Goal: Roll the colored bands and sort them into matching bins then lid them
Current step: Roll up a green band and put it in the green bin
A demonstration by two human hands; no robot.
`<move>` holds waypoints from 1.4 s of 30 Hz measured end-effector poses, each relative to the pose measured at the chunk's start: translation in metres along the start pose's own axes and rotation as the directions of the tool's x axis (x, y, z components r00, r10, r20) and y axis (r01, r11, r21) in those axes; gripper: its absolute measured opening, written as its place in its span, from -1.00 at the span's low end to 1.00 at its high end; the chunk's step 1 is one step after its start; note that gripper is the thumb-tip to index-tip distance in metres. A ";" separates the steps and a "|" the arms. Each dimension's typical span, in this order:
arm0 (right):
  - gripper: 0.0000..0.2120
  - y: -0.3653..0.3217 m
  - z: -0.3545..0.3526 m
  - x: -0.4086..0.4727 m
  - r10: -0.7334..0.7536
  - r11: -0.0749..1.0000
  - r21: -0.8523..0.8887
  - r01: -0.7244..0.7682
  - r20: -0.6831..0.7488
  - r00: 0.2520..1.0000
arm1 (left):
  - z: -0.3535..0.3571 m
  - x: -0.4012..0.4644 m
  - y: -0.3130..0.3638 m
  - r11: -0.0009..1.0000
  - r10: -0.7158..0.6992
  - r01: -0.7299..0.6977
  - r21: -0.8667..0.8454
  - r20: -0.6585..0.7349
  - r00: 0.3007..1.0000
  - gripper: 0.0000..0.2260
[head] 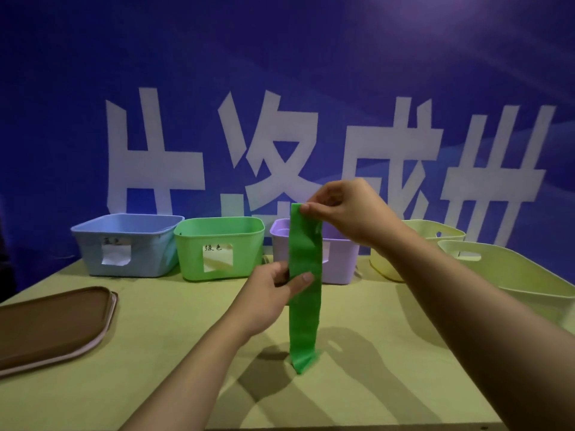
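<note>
Green stretchy band [305, 287], long and flat, hangs straight up and down over the middle of the yellowish wooden table [155, 353], and its bottom end just touches the table top. The right hand [348, 209] pinches the top end between thumb and fingers, up high. The left hand [273, 293] pinches the band near its middle, with the thumb across the front. So the band's long way runs top to bottom, with one hand above the other, and I think rolling it up has not started yet. To roll it, a hand would likely need to start at one end, and the loose bottom end sits well below the left hand, which is the nearer one. Along the far edge of the table stands a row of plastic bins: a light blue bin [127, 244], a green bin with a paper label [219, 247], a pale purple bin [339, 259] partly hidden behind the band, and two pale yellow bins [510, 269] toward the right edge. The green bin is just left of the band and open on top, with nothing in the way. A brown flat lid [53, 321] lies near the left edge.
</note>
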State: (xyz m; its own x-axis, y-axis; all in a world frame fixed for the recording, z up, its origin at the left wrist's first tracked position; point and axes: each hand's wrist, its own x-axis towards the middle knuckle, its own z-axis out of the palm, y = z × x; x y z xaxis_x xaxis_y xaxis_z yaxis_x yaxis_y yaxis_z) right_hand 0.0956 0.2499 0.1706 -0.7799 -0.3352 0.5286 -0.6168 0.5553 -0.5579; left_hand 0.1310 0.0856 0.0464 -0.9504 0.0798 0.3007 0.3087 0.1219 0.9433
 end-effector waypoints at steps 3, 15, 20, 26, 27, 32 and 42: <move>-0.81 -0.002 -0.010 -0.004 -0.017 0.999 0.050 0.020 -0.059 0.998 | 0.004 -0.008 0.010 1.000 -0.010 0.011 -0.013 0.056 0.998 -0.88; -0.93 0.027 0.002 -0.006 -0.003 0.981 0.191 0.020 -0.087 0.996 | 0.009 -0.030 0.015 0.960 -0.148 0.191 -0.203 0.210 0.966 -0.79; -0.81 0.042 0.014 -0.003 -0.004 0.957 0.289 0.027 -0.080 0.997 | 0.012 -0.030 0.008 0.942 -0.175 0.236 -0.238 0.253 0.952 -0.79; -0.87 0.073 0.042 0.003 0.042 0.962 0.270 -0.041 0.003 0.999 | 0.016 -0.016 -0.025 0.937 -0.244 0.284 -0.203 0.204 0.948 -0.80; -0.90 0.079 0.047 0.003 0.052 0.960 0.277 -0.053 0.011 0.999 | 0.016 -0.011 -0.033 0.933 -0.267 0.303 -0.194 0.193 0.944 -0.79; -0.90 0.111 0.067 0.011 0.123 0.936 0.331 -0.123 0.020 0.992 | 0.013 0.016 -0.062 0.919 -0.337 0.361 -0.159 0.159 0.928 -0.80; -0.89 0.151 0.098 0.020 0.131 0.899 0.412 -0.147 0.067 0.989 | 0.004 0.072 -0.078 0.983 -0.162 0.156 -0.099 -0.052 0.985 -0.75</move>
State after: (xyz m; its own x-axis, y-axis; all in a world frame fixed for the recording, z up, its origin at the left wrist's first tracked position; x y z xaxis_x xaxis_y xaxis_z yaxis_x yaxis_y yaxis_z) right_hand -0.0234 0.2527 0.0345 -0.8595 -0.3097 0.4065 -0.4835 0.2348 -0.8433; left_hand 0.0392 0.0862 -0.0063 -0.9885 0.0070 0.1510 0.1512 0.0347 0.9879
